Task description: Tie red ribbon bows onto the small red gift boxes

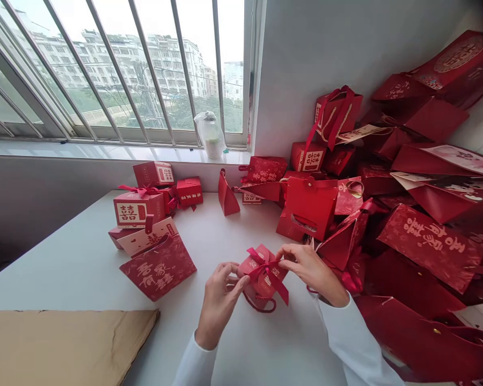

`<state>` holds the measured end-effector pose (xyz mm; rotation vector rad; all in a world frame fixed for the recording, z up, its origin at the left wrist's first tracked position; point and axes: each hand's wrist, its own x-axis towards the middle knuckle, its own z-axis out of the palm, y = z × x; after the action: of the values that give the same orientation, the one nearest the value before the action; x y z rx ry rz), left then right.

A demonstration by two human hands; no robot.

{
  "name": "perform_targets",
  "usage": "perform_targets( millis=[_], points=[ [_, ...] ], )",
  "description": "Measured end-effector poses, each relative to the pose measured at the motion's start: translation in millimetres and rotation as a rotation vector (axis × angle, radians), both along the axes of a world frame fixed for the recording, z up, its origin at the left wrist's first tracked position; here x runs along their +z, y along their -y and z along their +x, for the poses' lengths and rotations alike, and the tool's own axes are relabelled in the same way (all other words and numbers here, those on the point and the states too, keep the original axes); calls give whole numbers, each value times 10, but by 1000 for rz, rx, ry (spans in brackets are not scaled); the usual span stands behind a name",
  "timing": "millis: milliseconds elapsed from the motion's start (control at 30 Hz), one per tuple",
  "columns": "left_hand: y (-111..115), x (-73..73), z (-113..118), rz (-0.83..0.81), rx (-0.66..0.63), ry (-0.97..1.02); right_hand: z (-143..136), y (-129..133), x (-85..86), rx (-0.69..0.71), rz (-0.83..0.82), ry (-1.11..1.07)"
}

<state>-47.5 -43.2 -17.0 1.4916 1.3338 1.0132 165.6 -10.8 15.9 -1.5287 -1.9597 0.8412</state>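
A small red gift box (259, 290) with gold print stands on the white table between my hands. A dark pink ribbon (262, 268) is tied in a bow across its top, and a twisted red cord handle (265, 310) hangs at its near side. My left hand (224, 292) is at the box's left edge, thumb and fingers pinching there. On the other side my right hand (304, 267) pinches the right part of the ribbon bow between thumb and fingertips. The box's underside is hidden.
Red boxes (132, 210) and a printed red bag (159, 268) stand at left. A large heap of red gift bags (430, 236) fills the right side. A cardboard sheet (64, 343) lies front left. A plastic-wrapped jar (211, 136) stands on the windowsill.
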Motion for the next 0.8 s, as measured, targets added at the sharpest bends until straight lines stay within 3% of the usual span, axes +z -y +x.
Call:
perform_targets(
  millis=[167, 333, 467, 800],
  points=[
    [-9, 47, -33, -6, 44, -122, 23, -98, 28, -10, -73, -111],
    [51, 36, -25, 3, 70, -208, 2, -212, -88, -23, -156, -242],
    [91, 16, -17, 2, 63, -224, -7, -250, -189, -29, -130, -299],
    [58, -52, -49, -210, -155, 161, 15, -307, -418, -64, -169, -478]
  ],
)
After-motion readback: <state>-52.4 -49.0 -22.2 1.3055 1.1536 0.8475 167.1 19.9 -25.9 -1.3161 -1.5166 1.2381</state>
